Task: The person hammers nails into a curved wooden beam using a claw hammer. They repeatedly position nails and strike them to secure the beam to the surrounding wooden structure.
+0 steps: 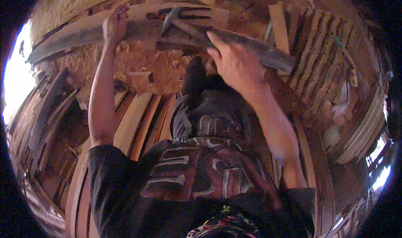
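A long wooden beam (83, 36) stretches across in front of me. My right hand (238, 64) is closed around the handle of a hammer (188, 27), its index finger lying along the wood. The metal hammer head points left, over the beam. My left hand (116, 25) rests at the beam farther left, its fingers curled together. Whatever they pinch, if anything, is too small to make out. Between the hands, behind the hammer head, lies a tool with two dark handles (194, 12), which looks like pincers.
Wood shavings (138, 62) cover the ground on the near side of the beam. Stacked ridged boards (312, 49) stand at the right. Long planks (136, 127) lie beside my legs, and more timber (42, 108) leans at the left. A dark shoe (194, 72) is close to the beam.
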`<state>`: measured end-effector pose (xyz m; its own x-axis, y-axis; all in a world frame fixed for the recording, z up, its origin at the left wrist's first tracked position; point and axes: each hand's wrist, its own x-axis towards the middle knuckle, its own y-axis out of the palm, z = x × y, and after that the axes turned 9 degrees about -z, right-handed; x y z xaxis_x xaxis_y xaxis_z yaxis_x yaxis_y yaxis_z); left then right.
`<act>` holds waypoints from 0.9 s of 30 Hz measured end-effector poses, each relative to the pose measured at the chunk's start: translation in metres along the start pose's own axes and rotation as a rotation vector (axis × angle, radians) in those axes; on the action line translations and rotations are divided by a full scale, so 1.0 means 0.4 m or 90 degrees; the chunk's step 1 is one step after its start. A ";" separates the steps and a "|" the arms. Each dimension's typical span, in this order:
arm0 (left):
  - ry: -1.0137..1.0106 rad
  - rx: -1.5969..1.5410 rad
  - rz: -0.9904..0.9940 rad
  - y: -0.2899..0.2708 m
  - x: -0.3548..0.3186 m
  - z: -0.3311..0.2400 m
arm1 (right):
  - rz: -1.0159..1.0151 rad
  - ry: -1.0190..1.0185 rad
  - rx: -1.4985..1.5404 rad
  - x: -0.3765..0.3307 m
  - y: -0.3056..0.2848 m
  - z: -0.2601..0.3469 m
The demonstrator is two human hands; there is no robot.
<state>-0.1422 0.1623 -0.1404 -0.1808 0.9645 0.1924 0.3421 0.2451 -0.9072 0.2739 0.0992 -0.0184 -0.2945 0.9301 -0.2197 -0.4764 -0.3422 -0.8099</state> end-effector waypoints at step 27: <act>0.031 0.094 0.032 -0.015 0.015 -0.007 | -0.076 0.109 0.105 -0.287 -0.008 -0.128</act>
<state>-0.1429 0.1670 -0.1325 -0.1204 0.9797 0.1600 0.2090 0.1826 -0.9607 0.3516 0.0002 -0.0183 -0.0899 0.9694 -0.2283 -0.6321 -0.2326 -0.7391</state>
